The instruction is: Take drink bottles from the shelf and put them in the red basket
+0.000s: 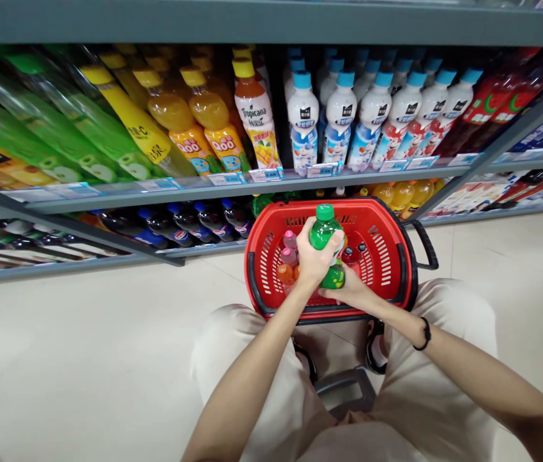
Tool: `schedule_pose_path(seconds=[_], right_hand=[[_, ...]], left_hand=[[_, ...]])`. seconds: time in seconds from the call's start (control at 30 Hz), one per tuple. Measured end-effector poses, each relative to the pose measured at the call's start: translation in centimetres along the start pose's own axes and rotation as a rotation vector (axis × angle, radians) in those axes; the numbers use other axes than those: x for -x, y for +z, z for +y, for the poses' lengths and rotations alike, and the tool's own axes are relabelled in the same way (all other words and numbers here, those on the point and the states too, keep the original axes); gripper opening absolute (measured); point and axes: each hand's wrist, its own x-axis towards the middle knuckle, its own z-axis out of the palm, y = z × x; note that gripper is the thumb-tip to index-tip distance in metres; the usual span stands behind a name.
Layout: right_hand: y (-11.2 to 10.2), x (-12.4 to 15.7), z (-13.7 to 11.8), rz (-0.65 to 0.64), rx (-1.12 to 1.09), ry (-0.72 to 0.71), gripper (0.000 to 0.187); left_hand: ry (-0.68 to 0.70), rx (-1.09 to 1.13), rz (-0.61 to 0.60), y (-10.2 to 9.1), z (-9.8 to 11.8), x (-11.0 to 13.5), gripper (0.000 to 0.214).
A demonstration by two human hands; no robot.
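Above the red shopping basket (312,311), a green plastic drink bottle (324,234) with a green cap is held upright, tilted slightly. My left hand (314,256) wraps round its upper part, fingers closed. Lower down, my right hand (348,285) grips the bottle near its base, with some fingers hidden behind it. Inside the basket lie pink-capped bottles (289,247), orange-capped bottles (285,273) and dark red bottles (351,255). The basket stands between my knees, its black handle (425,245) out to the right.
A grey shelf (194,192) of drinks runs across the front: green bottles (69,128) left, Qoo orange bottles (194,135), a Tropicana bottle (255,115), white blue-capped bottles (339,122). Pepsi bottles (180,221) lie on the lower shelf. A grey stool (343,388) is under me.
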Motion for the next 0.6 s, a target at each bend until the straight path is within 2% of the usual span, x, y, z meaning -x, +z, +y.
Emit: schedule_pose_path(seconds=[0.17,0.43,0.6], right_hand=[[-0.1,0.1,0.0,-0.027,0.001,0.023,0.058],[-0.2,-0.2,0.6,-0.034,-0.002,-0.034,0.056],[-0.2,-0.4,1.0,0.021,0.01,-0.084,0.066]], left_hand=[[-0.005,0.007,-0.002,0.0,-0.1,0.0,0.042],[0.018,-0.002,-0.001,0.0,-0.3,0.1,0.04],[0.063,0.064,-0.067,-0.2,-0.5,0.3,0.038]])
